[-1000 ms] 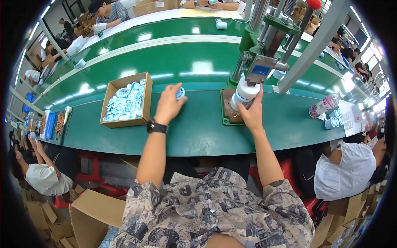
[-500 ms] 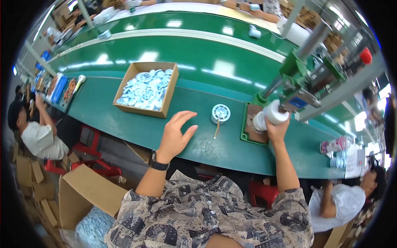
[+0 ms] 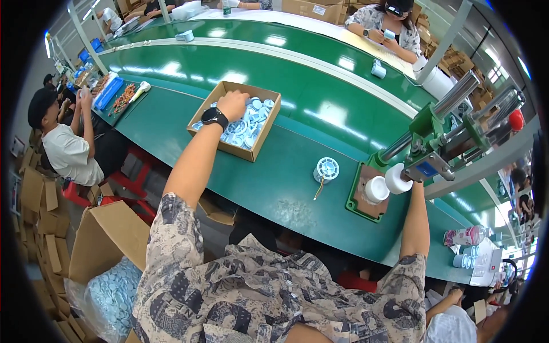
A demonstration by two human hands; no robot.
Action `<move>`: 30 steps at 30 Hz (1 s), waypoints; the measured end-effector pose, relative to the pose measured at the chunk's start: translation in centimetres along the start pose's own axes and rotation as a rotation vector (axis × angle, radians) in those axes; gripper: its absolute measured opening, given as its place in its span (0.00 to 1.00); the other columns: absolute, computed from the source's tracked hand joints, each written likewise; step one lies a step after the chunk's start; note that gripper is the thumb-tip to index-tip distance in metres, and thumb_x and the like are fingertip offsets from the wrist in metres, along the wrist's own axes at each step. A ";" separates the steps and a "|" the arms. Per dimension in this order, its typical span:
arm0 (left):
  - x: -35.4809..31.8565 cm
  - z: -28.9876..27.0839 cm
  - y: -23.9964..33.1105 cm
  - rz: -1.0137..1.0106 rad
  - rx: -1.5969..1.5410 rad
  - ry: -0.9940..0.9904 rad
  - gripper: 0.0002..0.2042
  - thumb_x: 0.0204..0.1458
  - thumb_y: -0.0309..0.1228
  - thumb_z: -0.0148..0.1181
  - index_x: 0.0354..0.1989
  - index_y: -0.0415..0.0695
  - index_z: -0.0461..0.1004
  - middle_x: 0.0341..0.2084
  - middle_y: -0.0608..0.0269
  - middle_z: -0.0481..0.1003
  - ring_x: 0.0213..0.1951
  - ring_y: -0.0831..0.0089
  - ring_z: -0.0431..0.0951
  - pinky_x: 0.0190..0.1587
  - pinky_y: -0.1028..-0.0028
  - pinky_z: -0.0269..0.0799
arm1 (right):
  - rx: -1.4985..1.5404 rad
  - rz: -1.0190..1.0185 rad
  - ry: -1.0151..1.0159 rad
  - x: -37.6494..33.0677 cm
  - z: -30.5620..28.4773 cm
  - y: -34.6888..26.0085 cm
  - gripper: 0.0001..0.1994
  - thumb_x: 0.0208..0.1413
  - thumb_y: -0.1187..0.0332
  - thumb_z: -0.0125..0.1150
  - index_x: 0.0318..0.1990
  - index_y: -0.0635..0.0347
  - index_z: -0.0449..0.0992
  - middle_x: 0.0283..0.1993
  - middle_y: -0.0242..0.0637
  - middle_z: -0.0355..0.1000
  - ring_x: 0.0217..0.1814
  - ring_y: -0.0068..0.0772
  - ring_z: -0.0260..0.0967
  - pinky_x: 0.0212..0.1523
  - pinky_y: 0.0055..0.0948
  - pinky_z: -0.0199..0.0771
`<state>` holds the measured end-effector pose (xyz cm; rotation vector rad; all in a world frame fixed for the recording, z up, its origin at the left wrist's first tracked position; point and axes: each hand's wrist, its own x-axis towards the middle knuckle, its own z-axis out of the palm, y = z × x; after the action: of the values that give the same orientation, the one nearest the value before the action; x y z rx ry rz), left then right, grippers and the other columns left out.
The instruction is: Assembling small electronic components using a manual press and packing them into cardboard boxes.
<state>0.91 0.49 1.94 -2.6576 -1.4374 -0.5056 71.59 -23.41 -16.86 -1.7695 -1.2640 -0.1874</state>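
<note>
My left hand (image 3: 233, 105) is down in an open cardboard box (image 3: 264, 132) full of light-blue round plastic parts (image 3: 247, 127). Its fingers are bent among the parts; what they grip is hidden. At the right, my right forearm (image 3: 416, 220) reaches up behind a white cylinder (image 3: 397, 178) under the head of a green hand press (image 3: 426, 128). That cylinder and the press head hide my right hand's fingers. A white round piece (image 3: 376, 189) sits on the press's brown base plate (image 3: 360, 197). Left of the press stands a light-blue spoked round part (image 3: 327, 169) with thin wires.
The press's red knob (image 3: 516, 120) sticks out at the right. Beyond it along the bench are a pink-patterned bottle (image 3: 464, 235) and blue cylinders (image 3: 466, 258). A tray of small orange parts (image 3: 123, 100) lies far left. Co-workers sit left, right and across the green conveyor (image 3: 309, 86).
My left hand has moved from over the bench into the box. My right hand has gone from gripping the white cylinder to behind it. The view has shifted and tilted.
</note>
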 end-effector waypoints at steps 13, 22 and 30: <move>0.8 -1.9 -1.9 -0.141 -0.626 0.153 0.16 0.55 0.31 0.61 0.50 0.39 0.73 0.43 0.54 0.77 0.46 0.64 0.78 0.47 0.70 0.73 | 0.288 -0.477 0.320 -11.6 -7.2 -42.5 0.14 0.51 0.82 0.50 0.47 0.70 0.70 0.43 0.45 0.70 0.46 0.37 0.67 0.47 0.34 0.70; -10.4 -8.4 11.3 0.195 -0.691 0.185 0.20 0.46 0.28 0.66 0.50 0.38 0.72 0.46 0.53 0.75 0.49 0.58 0.75 0.52 0.64 0.70 | 0.117 -0.622 -0.296 -2.0 13.7 -53.8 0.12 0.48 0.77 0.54 0.41 0.61 0.77 0.38 0.45 0.75 0.39 0.49 0.72 0.41 0.41 0.73; -17.6 -0.3 15.6 0.254 -0.691 0.147 0.21 0.41 0.27 0.69 0.46 0.39 0.74 0.44 0.50 0.74 0.48 0.51 0.73 0.51 0.61 0.71 | -0.620 -0.595 -0.621 -0.4 24.5 -59.5 0.09 0.50 0.69 0.58 0.35 0.53 0.83 0.38 0.36 0.79 0.42 0.38 0.76 0.36 0.34 0.74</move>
<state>4.83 -22.31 -2.10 -3.1381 -0.9783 -1.3376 14.32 -2.72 3.93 -1.9762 -2.3756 -0.4230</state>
